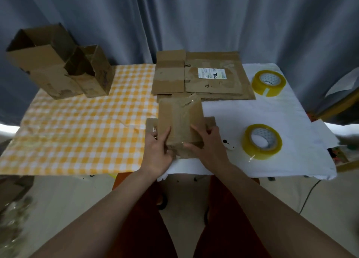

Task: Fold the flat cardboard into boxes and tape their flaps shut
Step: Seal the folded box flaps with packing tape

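Small flattened cardboard box (179,121) at the table's near edge, old tape on it. My left hand (158,150) and right hand (208,148) pinch its near end, fingers curled. Light, stiff, probably slick on tape; I'd grip bare side edges.

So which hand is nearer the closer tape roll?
Right. The right hand holds the cardboard just left of that roll; the left hand is farther left.
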Action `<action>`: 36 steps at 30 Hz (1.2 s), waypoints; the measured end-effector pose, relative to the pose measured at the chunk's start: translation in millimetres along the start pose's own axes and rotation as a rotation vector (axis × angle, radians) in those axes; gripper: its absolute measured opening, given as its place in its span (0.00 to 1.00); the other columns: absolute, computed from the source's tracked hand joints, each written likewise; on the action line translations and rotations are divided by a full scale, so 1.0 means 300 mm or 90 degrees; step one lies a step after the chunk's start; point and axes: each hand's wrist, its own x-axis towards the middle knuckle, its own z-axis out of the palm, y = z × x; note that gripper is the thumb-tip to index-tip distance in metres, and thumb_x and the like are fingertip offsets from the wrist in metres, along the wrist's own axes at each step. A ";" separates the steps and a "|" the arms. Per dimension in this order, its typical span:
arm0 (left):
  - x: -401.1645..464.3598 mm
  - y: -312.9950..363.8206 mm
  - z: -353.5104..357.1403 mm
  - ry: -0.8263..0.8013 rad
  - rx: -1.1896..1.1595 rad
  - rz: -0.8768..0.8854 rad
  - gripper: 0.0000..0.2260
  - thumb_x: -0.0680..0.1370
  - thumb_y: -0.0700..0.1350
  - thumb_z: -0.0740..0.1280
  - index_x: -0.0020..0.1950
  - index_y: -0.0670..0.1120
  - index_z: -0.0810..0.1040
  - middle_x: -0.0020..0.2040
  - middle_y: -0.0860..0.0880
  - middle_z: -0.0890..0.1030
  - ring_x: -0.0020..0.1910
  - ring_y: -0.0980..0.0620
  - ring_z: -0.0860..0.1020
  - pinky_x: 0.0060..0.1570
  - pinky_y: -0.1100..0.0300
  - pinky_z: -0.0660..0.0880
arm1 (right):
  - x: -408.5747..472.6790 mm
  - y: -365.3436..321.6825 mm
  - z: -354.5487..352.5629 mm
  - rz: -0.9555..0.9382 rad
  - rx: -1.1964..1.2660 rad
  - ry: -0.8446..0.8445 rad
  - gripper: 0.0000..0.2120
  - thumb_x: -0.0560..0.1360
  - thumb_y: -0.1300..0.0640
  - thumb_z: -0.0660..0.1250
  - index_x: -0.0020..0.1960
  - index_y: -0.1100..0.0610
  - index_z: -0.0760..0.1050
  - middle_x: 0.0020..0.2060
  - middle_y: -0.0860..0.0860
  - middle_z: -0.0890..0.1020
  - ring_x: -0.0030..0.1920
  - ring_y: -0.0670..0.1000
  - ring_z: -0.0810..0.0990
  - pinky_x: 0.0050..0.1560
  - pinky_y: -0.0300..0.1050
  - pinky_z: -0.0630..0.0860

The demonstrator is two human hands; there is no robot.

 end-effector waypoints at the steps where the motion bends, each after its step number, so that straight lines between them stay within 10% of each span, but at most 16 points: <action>1: -0.006 -0.013 0.003 -0.003 0.014 0.014 0.30 0.75 0.34 0.65 0.76 0.48 0.62 0.67 0.40 0.61 0.69 0.44 0.62 0.70 0.61 0.60 | 0.005 -0.001 0.007 -0.011 -0.034 0.012 0.30 0.71 0.38 0.67 0.70 0.43 0.63 0.57 0.51 0.61 0.54 0.49 0.65 0.57 0.43 0.68; 9: 0.054 -0.046 -0.022 0.003 0.029 0.064 0.34 0.69 0.54 0.76 0.72 0.53 0.67 0.70 0.47 0.55 0.72 0.48 0.57 0.69 0.63 0.60 | 0.004 -0.011 -0.003 -0.056 -0.107 -0.015 0.31 0.71 0.54 0.72 0.71 0.48 0.63 0.61 0.55 0.64 0.58 0.55 0.71 0.58 0.50 0.75; 17: 0.164 0.007 0.042 -0.002 0.199 -0.015 0.60 0.64 0.63 0.76 0.78 0.46 0.36 0.78 0.44 0.36 0.77 0.42 0.50 0.71 0.51 0.61 | -0.014 -0.078 -0.069 -0.234 -0.299 -0.013 0.21 0.78 0.45 0.57 0.61 0.58 0.77 0.67 0.58 0.70 0.68 0.58 0.66 0.70 0.51 0.59; 24: 0.159 -0.019 0.071 0.012 0.213 -0.012 0.58 0.68 0.60 0.74 0.76 0.41 0.34 0.78 0.42 0.42 0.75 0.44 0.59 0.63 0.56 0.71 | 0.113 -0.080 -0.006 -0.252 -0.436 -0.160 0.26 0.83 0.48 0.42 0.77 0.59 0.51 0.77 0.54 0.52 0.77 0.49 0.48 0.75 0.43 0.40; 36: 0.165 -0.025 0.078 0.008 0.250 0.009 0.58 0.65 0.70 0.69 0.77 0.43 0.35 0.77 0.40 0.43 0.75 0.43 0.58 0.68 0.58 0.67 | 0.413 -0.074 0.022 -0.246 -0.505 -0.159 0.27 0.82 0.48 0.42 0.77 0.59 0.45 0.77 0.54 0.46 0.77 0.50 0.43 0.75 0.46 0.39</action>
